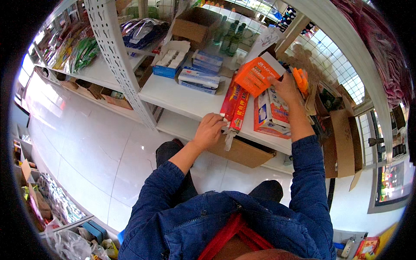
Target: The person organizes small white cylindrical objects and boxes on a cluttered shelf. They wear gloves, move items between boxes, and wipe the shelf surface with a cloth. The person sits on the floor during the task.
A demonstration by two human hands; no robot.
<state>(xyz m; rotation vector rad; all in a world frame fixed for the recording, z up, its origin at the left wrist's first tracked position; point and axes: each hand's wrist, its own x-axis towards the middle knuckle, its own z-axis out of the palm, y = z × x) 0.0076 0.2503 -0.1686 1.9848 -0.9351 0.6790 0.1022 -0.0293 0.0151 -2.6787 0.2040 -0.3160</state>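
My right hand (286,86) grips an orange and white carton (255,76) with printed writing, tilted above the white shelf (182,97). Below it lies a long, narrow red box (236,107), its near end at the shelf's front edge. The fingers of my left hand (209,130) are curled at the near left corner of this red box, by its white end flap. A translucent strip (230,139) hangs from that end. Just right of the red box, under my right hand, sits a red, white and blue carton (271,113), partly hidden by my wrist.
Blue and white cartons (199,79) and an open box of small white packs (170,60) stand left on the shelf. Behind are green glass bottles (232,40) and a cardboard box (193,27). A perforated metal upright (118,58) rises at left. Another cardboard box (343,143) stands right.
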